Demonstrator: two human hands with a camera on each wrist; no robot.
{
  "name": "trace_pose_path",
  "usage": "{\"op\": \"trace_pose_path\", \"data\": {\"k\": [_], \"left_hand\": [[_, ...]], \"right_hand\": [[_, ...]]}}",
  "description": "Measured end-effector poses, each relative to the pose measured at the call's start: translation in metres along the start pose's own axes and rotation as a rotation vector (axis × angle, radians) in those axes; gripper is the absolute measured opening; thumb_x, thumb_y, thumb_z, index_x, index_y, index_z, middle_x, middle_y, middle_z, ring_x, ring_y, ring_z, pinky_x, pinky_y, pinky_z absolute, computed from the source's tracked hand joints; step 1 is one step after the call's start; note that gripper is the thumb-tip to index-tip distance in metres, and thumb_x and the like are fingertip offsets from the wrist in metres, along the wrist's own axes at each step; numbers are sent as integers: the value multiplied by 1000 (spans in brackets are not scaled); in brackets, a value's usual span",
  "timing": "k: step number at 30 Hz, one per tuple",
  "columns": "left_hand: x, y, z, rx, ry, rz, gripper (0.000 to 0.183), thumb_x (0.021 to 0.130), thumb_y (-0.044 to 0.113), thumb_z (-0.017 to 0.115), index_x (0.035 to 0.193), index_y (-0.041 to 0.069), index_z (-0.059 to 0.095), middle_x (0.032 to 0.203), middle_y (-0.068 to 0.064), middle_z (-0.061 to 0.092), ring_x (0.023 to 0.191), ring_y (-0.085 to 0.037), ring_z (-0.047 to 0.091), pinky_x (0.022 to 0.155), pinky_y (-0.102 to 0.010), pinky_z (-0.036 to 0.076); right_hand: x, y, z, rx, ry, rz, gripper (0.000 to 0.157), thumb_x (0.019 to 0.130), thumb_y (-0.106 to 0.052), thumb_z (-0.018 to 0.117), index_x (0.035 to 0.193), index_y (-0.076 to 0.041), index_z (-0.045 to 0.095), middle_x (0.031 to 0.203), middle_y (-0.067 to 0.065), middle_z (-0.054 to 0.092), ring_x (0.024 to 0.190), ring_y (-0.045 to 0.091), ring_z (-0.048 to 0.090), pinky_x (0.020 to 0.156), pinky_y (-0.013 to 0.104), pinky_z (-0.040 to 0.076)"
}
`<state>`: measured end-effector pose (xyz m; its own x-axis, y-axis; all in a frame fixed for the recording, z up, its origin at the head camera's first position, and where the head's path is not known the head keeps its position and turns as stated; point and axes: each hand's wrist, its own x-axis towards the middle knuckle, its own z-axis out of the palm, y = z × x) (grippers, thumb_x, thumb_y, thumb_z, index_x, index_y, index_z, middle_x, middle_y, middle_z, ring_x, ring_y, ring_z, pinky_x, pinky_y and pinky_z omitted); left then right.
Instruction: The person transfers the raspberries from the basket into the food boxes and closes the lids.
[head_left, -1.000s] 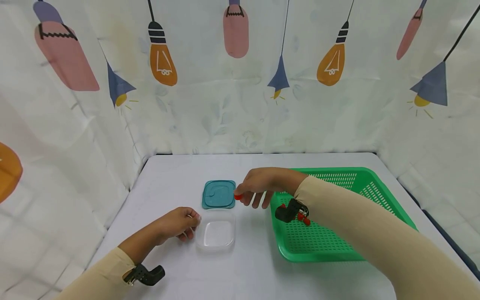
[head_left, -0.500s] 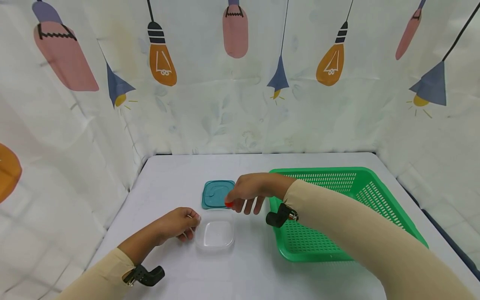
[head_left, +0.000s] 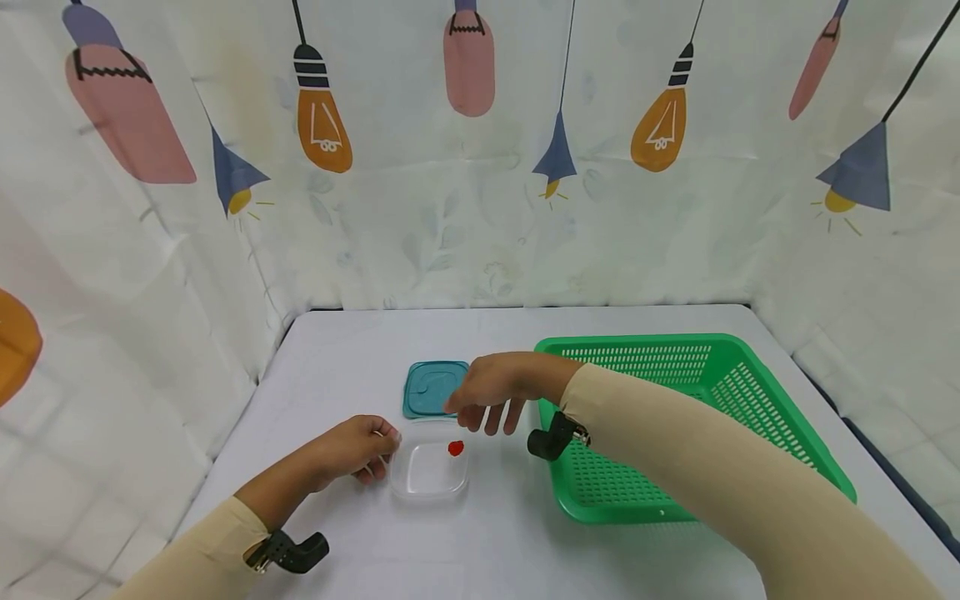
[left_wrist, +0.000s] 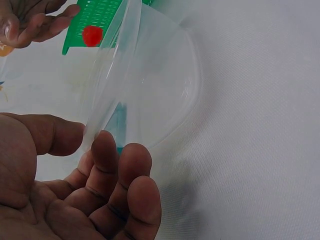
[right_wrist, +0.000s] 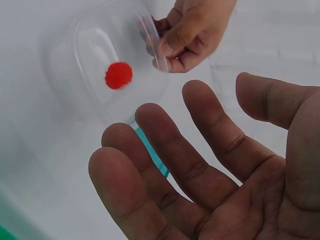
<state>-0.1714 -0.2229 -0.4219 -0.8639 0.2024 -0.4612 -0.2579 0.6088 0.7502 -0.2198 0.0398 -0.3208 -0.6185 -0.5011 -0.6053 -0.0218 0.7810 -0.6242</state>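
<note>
My left hand (head_left: 360,450) pinches the left rim of a clear plastic container (head_left: 422,482) between thumb and fingertips. The container stands on the white table. A small fuzzy red pom-pom (head_left: 455,448) is in mid-air near the container's mouth; in the left wrist view the same pom-pom (left_wrist: 92,36) shows outside the rim, below the right hand's fingers. Above and to the right of the container hovers my right hand (head_left: 495,387), fingers spread and holding nothing, as the right hand's fingers (right_wrist: 162,142) show in the right wrist view.
A teal square lid (head_left: 429,387) lies just behind the container, partly covered by my right hand. On the right stands a green perforated basket (head_left: 622,504), with my right forearm reaching across it. Patterned white cloth (head_left: 465,233) hangs behind and at both sides.
The right hand has moved left from the basket side toward the container and let go of the red pom-pom, which has dropped below the fingers. My left hand has stayed on the rim.
</note>
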Motion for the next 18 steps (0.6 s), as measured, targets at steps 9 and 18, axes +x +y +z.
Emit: {"op": "trace_pose_path", "data": {"k": [9,18], "left_hand": [[1,-2,0,-8,-2,3,19,101,18,60,111,1,62,89,-11,62,75,-26,62,66,-38,54],[2,-4,-2,-17,-12,7,20,102,18,60,110,1,62,91,-11,62,76,-26,62,66,-38,53]], "right_hand": [[-8,10,-16,28,25,6,32,98,-41,66,96,-11,76,101,7,74,93,27,72,74,40,59],[-22,24,-33,66,55,18,31,99,-38,64,99,-10,76,104,8,73,96,28,71,76,40,59]]}}
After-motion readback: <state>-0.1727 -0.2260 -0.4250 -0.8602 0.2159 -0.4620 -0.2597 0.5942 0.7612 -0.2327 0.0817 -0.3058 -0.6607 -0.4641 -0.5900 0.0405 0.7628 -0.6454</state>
